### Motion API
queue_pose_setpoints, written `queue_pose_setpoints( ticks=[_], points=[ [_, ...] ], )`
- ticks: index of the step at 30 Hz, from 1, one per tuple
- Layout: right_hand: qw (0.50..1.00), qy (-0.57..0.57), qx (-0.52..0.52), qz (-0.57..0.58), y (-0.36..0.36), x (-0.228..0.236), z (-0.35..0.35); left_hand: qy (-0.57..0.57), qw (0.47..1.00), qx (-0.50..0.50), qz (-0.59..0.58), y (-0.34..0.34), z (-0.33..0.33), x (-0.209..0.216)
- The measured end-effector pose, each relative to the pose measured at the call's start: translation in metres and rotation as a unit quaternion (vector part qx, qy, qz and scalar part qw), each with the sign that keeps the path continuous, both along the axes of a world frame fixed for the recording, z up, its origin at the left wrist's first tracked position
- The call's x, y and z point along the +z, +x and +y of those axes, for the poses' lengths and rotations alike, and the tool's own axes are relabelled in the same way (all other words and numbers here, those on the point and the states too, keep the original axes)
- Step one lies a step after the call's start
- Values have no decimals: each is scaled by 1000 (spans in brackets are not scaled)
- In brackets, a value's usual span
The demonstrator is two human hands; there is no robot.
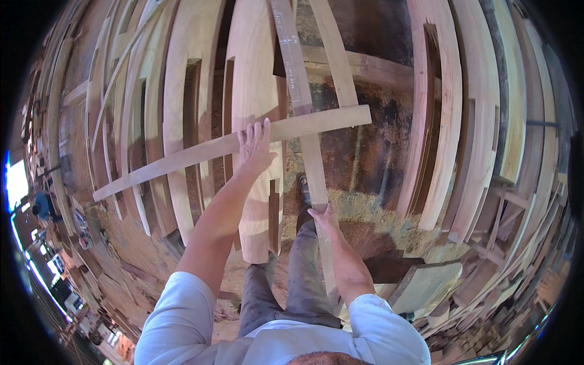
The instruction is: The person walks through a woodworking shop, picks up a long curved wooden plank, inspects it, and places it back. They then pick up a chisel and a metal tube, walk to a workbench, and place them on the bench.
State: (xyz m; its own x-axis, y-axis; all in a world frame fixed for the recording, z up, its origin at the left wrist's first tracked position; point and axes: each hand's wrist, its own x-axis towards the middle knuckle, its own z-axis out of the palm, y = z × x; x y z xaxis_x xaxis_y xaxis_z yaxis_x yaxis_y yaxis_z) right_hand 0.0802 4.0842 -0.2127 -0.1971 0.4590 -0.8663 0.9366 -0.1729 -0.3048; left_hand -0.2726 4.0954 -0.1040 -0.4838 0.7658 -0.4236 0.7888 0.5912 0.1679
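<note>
A pale wooden plank [213, 148] lies crosswise over several long boards, its right end past the middle. My left hand [257, 147] rests on it, fingers stretched flat across its face and slightly apart. Beneath the plank passes a long narrow board [315, 167], running from the far edge toward my legs, with pale handwritten marks on its far part. Near its close end, my right hand [326, 220] grips this board, thumb on the left edge; the other fingertips are partly hidden. A wide slotted board [254, 207] lies under my left forearm.
Slotted timbers [182, 109] lie side by side at the left, and more curved boards [447, 121] at the right. A dark, stained metal-like surface [383, 140] shows between them. A flat panel [426, 286] leans near my right elbow. Sawdust [146, 249] covers the ground.
</note>
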Motion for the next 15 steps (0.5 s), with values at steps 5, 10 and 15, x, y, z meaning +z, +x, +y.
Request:
queue_pose_setpoints(
  ticks=[5,10,15],
  points=[
    [999,-8,11,-29,19,-17,-17,20,998,-64,14,-30,-4,-25],
    [994,105,-1,33,22,7,-29,43,993,-106,17,-37,-17,-21],
    [996,79,-23,27,18,28,-25,42,992,-122,4,-43,-13,22]
  ],
)
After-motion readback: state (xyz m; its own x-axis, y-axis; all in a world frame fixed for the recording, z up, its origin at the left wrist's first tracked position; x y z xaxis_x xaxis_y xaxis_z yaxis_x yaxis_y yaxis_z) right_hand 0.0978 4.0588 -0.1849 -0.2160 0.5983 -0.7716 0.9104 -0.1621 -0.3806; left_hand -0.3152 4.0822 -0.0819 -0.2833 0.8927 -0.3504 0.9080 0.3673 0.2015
